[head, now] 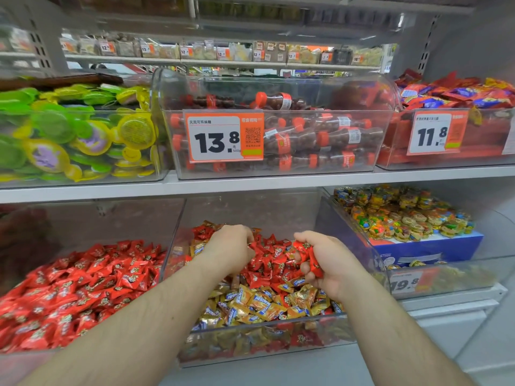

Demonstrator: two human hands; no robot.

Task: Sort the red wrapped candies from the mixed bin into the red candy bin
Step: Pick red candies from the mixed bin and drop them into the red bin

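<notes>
Reaching into the clear plastic mixed bin (pixel 178 243), the right hand (pixel 331 263) clutches several red wrapped candies (pixel 309 256); the left hand (pixel 231 246), fingers curled, pinches another beside the red-filled bin (pixel 164 263) at left.

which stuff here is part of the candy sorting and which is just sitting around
In the job: mixed bin, red wrapped candies, red candy bin, left hand, right hand.

Just there: green and yellow cups, cola bottle candies, price tag.
</notes>
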